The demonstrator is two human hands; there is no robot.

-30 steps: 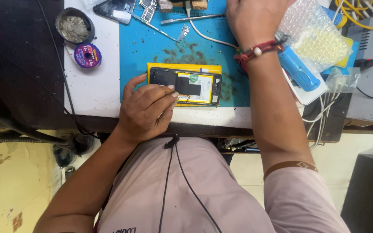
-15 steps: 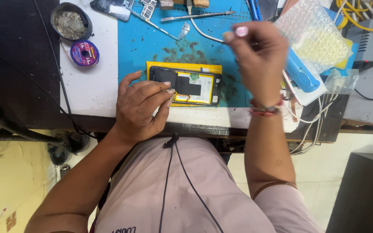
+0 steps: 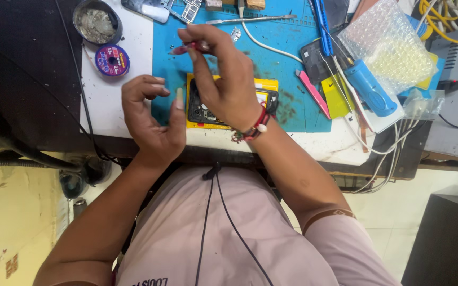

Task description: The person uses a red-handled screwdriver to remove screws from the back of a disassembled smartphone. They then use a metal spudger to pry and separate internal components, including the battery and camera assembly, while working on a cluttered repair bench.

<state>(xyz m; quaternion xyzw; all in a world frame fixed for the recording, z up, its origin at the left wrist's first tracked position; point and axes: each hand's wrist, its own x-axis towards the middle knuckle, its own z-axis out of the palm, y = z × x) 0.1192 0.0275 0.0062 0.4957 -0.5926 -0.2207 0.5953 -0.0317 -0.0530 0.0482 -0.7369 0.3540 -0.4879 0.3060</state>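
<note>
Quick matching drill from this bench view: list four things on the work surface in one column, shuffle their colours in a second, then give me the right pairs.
Things:
1. Solder wick spool
2. Handled tool beside the bubble wrap
3. Frame around the opened phone
4. Flat pry tool on the mat

Colours:
A. pink
B. yellow
C. purple
D. blue

Pairs: 1-C, 2-D, 3-B, 4-A.

The right hand hovers over the phone, pinching a small reddish tool; the left hand is raised beside it.
</note>
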